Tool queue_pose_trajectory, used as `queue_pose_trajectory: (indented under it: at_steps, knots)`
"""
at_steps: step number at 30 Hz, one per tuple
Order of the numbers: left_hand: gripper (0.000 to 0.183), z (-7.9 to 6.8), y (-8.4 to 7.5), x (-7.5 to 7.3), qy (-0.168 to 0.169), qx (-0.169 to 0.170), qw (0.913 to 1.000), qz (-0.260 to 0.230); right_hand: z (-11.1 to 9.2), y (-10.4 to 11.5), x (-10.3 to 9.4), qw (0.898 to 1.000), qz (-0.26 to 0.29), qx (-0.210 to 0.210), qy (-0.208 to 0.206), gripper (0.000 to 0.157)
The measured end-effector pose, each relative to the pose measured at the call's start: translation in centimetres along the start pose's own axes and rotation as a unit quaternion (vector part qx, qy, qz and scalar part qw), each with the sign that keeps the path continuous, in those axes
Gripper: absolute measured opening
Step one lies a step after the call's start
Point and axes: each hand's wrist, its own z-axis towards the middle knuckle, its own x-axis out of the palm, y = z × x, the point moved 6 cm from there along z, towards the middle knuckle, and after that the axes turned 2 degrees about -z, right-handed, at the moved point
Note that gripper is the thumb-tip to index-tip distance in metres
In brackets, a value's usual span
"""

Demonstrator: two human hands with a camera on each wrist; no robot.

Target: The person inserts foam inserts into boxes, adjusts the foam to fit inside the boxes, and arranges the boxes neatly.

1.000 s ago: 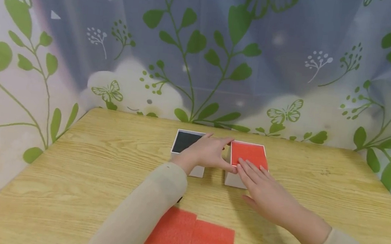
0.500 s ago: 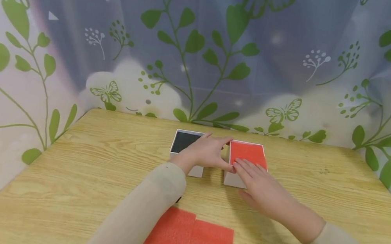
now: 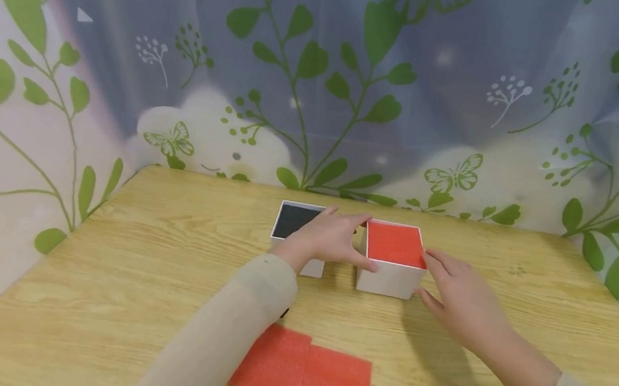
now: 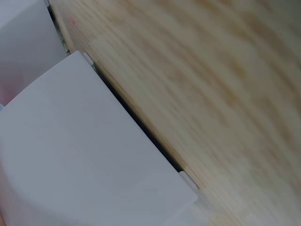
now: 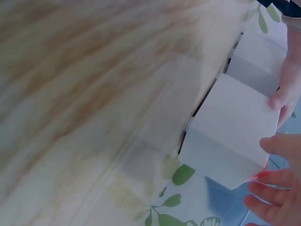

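A white square box [image 3: 390,280] stands on the wooden table, with a red felt-like square [image 3: 396,243] filling its top. My left hand [image 3: 327,238] holds this box across its left side, thumb on the front wall and fingertips at the back left corner. At the right side, my right hand [image 3: 467,301] has its loosely bent fingers at the rim and its thumb near the front right edge. In the right wrist view, those fingertips [image 5: 263,176] are right beside the box's upper corner. A large white box wall [image 4: 89,141] fills much of the left wrist view.
Left of the held box stands a second white box [image 3: 311,268] with a black top [image 3: 291,222], partly hidden behind my left hand. Two red squares [image 3: 273,366] lie side by side near the table's front. A leaf-patterned curtain [image 3: 273,102] hangs behind the wooden table [image 3: 169,254].
My right hand has moved off the red square's front edge to the box's right side, uncovering the front wall. The left hand keeps its place.
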Motion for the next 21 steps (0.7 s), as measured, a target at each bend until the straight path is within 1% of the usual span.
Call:
queue_pose_trajectory:
  at_steps: [3,8,10,12,17,21]
  knots:
    - [0.101,0.1,-0.1,-0.3,0.0,0.002,1.0,-0.001,-0.4,-0.4,-0.3,1.0,-0.005,-0.004,-0.01,0.057]
    - [0.102,0.2,-0.1,-0.4,0.0,0.002,1.0,-0.004,-0.5,-0.4,-0.3,0.999,-0.004,-0.031,-0.044,0.057]
    - [0.102,0.3,0.0,-0.4,-0.003,0.001,1.0,-0.003,-0.4,-0.4,-0.2,0.998,-0.002,-0.034,-0.045,0.058]
    - [0.102,0.2,0.1,-0.4,-0.003,-0.001,1.0,-0.002,-0.3,-0.5,-0.2,0.999,-0.004,-0.034,-0.042,0.056]
    - [0.101,0.0,0.1,-0.2,0.0,-0.001,1.0,0.004,0.0,-0.4,0.4,0.998,-0.031,-0.043,-0.015,0.051]
    - [0.1,-0.1,-0.1,-0.1,-0.001,0.002,1.0,0.001,0.2,-0.4,0.7,0.998,-0.046,-0.042,0.012,0.053]
